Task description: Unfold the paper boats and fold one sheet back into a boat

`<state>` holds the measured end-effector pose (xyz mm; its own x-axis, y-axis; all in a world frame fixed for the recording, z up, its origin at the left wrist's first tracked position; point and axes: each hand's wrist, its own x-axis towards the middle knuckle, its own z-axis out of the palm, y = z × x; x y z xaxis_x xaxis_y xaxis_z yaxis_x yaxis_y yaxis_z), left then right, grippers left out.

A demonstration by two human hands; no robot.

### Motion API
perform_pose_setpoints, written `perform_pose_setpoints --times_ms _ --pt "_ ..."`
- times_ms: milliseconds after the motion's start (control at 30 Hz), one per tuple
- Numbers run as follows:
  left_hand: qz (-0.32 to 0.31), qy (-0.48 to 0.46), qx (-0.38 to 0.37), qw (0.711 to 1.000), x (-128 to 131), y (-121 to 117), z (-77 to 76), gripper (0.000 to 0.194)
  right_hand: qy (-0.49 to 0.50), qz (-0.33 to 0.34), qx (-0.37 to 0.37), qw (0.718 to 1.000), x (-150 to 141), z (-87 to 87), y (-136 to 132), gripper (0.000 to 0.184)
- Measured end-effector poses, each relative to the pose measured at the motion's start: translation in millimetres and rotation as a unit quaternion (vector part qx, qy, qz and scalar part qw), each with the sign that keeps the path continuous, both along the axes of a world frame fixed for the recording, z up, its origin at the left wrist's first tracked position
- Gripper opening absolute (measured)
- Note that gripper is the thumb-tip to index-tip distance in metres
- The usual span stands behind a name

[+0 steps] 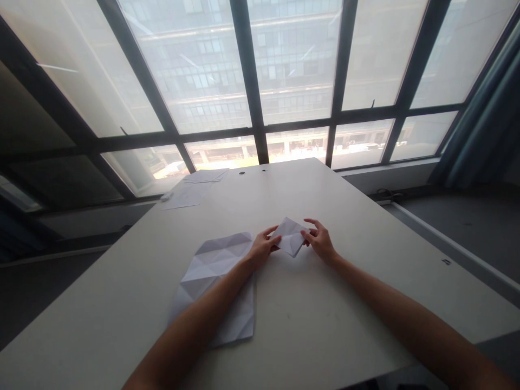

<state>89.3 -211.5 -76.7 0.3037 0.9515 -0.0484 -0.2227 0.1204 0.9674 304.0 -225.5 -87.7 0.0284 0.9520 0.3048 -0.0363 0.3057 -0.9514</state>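
A small folded piece of white paper (290, 237) is held just above the white table (357, 281), between both hands. My left hand (263, 247) pinches its left edge with thumb and fingers. My right hand (320, 239) pinches its right edge, the index finger lifted over the top. A larger creased white sheet (211, 271) lies flat on the table under my left forearm.
Several loose white sheets (195, 187) lie at the table's far left corner by the big window. Two small holes (252, 172) mark the table's far edge. A blue curtain (483, 124) hangs at the right.
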Motion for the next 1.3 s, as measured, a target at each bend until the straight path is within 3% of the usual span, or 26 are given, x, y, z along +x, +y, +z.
perform_pose_setpoints --times_ms 133,267,333,400,500,567,700,900,1033,1300 --pt "0.005 0.008 0.02 1.0 -2 -3 0.4 0.078 -0.048 0.053 -0.022 0.997 -1 4.0 -5 0.085" --pt "0.032 0.099 0.12 0.987 1 -4 -2.4 0.064 -0.052 0.057 -0.029 0.997 -2 3.8 -6 0.083" --pt "0.079 0.185 0.233 0.951 3 -5 -4.6 0.047 -0.058 0.044 -0.036 0.997 -3 2.7 -6 0.078" --pt "0.1 0.275 0.347 0.891 7 -8 -6.1 0.033 -0.067 0.031 -0.039 0.997 -3 2.2 -5 0.074" --pt "0.061 0.363 0.445 0.817 10 -14 -6.6 0.032 -0.069 0.024 -0.038 0.997 -3 2.6 -5 0.069" --pt "0.03 0.373 0.469 0.8 11 -16 -6.3 0.033 -0.066 0.025 -0.037 0.997 -4 3.2 -4 0.069" --pt "0.024 0.35 0.47 0.81 8 -16 -5.3 0.029 -0.058 0.027 -0.035 0.997 -4 2.8 -4 0.071" --pt "0.008 0.289 0.432 0.854 4 -14 -0.9 0.003 -0.047 0.037 -0.04 0.997 -4 -0.2 -2 0.071" --pt "-0.014 0.234 0.405 0.884 6 -18 3.3 0.008 -0.041 0.026 -0.049 0.998 -4 -1.0 -2 0.072" --pt "0.026 0.217 0.387 0.896 10 -21 7.3 0.017 -0.007 0.114 -0.047 0.992 -8 2.3 -9 0.111"
